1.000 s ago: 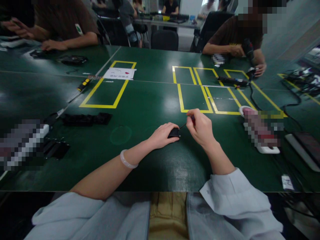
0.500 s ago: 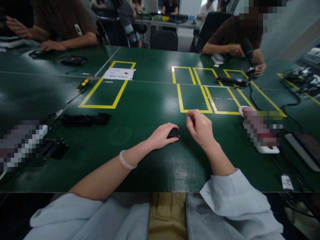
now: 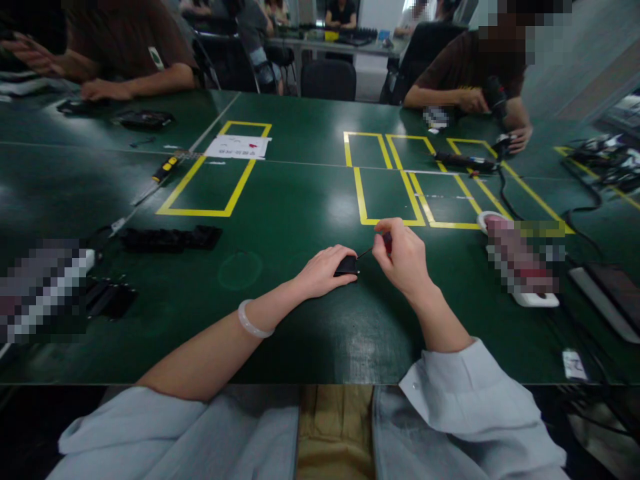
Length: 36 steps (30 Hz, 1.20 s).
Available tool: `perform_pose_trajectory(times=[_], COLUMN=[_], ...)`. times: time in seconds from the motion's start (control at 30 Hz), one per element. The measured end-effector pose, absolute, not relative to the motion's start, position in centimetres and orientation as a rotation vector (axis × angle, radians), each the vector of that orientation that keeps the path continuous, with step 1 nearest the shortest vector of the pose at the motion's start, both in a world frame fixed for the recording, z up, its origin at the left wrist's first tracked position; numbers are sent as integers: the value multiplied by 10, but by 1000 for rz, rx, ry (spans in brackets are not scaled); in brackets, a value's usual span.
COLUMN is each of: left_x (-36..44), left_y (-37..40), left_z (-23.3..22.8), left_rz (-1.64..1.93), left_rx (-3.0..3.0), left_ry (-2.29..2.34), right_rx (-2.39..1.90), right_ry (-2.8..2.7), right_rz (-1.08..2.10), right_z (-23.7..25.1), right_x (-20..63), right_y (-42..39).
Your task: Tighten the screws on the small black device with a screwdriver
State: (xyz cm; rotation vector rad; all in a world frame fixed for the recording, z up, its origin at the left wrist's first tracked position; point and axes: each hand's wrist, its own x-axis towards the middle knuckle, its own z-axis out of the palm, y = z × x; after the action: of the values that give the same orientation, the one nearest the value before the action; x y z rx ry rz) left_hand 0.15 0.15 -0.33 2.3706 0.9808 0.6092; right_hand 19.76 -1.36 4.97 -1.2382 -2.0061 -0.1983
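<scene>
Two bare forearms are reaching out from pale rolled sleeves over a dark green table point(image 3: 280, 347). A pale bangle point(image 3: 251, 321) is sitting on the left wrist. The left hand point(image 3: 324, 270) is lying palm down near the middle of the table, its fingers curling over a small black part point(image 3: 347, 267) and pressing it flat against the surface. Just to its right, the right hand point(image 3: 404, 260) is pinching a thin screwdriver point(image 3: 376, 245) with a reddish handle between closed fingertips; the dark shaft is slanting down and left, with its tip meeting the top of the black part.

Farther left, a row of black parts point(image 3: 170, 238) is lying on the table, with more flat black pieces point(image 3: 111, 298) nearer the edge. To the right, a white object point(image 3: 520, 267), mostly blurred out, is resting beside a black cable point(image 3: 580, 215).

Beyond the hands, yellow tape rectangles point(image 3: 385, 193) are marking out the tabletop. A white sheet of paper point(image 3: 239, 147) is lying inside the left rectangle, and a yellow-and-black tool point(image 3: 166, 169) is lying just beside it.

At the far side, one person's forearms point(image 3: 135, 85) are resting on the table at left, while another person at right is gripping a black tool point(image 3: 495, 97).
</scene>
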Motion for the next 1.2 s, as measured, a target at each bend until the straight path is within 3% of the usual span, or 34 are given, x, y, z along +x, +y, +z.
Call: perform_pose_trajectory(times=[1.2], left_x=[2], left_y=[2], left_z=[-3], left_rz=[603], left_rx=[2386], left_ry=[969], right_rx=[-1205], right_ry=[-2009], right_rz=[-157], right_z=[52], right_x=[201], right_y=[-16])
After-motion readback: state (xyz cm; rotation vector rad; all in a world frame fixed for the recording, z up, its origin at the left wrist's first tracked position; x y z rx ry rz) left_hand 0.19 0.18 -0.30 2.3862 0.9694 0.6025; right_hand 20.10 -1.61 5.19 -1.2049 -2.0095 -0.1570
